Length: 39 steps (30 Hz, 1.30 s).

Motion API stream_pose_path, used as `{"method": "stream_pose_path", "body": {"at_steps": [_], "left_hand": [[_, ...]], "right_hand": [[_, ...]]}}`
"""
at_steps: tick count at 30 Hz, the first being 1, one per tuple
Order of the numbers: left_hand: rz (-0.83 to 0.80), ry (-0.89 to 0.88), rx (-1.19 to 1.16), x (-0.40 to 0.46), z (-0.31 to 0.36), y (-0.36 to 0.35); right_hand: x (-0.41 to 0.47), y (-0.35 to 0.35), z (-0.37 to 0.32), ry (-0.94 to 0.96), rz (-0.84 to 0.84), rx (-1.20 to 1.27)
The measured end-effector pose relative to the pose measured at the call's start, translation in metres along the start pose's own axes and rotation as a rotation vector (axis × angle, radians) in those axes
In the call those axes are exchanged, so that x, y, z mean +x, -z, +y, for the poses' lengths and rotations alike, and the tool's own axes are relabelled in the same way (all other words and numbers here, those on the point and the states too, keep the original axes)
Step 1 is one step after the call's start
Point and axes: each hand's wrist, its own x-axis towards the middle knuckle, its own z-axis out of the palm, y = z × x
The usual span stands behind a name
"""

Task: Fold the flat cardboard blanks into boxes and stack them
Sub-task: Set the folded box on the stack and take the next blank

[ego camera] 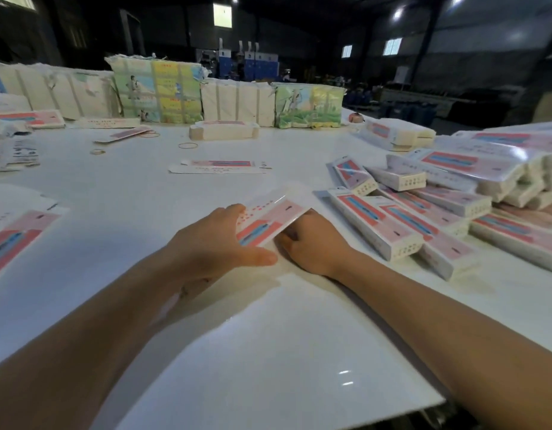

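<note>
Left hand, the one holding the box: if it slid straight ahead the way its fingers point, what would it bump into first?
Probably the finished boxes lying in rows to the right. The left hand points forward and rightward, holding the half-folded box with the right hand. That box would likely touch them first, though depth is hard to judge.

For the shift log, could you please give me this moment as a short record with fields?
In hand: one pink-and-blue box, partly formed, tilted above the table
Left hand: fingers on the box's near left end
Right hand: grip under its right end
Folded boxes: loose stack at right
Flat blank: lying mid-table
Rubber band: beyond the blank
Wrapped bundles: far edge of white table
</note>
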Motion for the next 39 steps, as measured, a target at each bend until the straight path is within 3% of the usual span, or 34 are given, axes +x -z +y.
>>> {"method": "stream_pose_path", "body": {"at_steps": [2,3,6,7,14,16,19,21,32,39], "left_hand": [[0.02,-0.01,-0.052,-0.002,-0.005,0.002],[0.039,-0.01,-0.038,-0.003,-0.007,0.003],[0.146,-0.005,0.227,-0.001,-0.01,0.004],[0.188,-0.018,0.318,-0.001,-0.01,0.003],[0.453,-0.123,0.523,-0.01,0.006,-0.012],[0.48,-0.143,0.455,-0.011,0.012,-0.015],[0.548,-0.233,0.321,-0.013,0.017,-0.013],[0.595,-0.285,0.278,-0.014,0.018,-0.013],[0.44,-0.27,0.361,-0.017,0.005,0.0],[0.383,-0.232,0.427,-0.017,0.009,0.004]], "right_hand": [[0.001,0.003,-0.002,-0.113,0.059,0.08],[0.002,0.007,-0.002,-0.251,0.129,0.271],[0.006,0.023,-0.006,-0.582,0.217,1.232],[0.005,0.026,-0.004,-0.611,0.209,1.382],[0.001,0.022,-0.006,-0.553,0.148,1.303],[0.0,0.024,-0.005,-0.565,0.136,1.428],[-0.004,0.027,-0.005,-0.548,0.048,1.812],[-0.004,0.028,-0.006,-0.508,0.022,1.912],[-0.008,0.036,-0.005,-0.484,-0.134,1.443],[-0.006,0.044,0.0,-0.55,-0.052,1.139]]}}
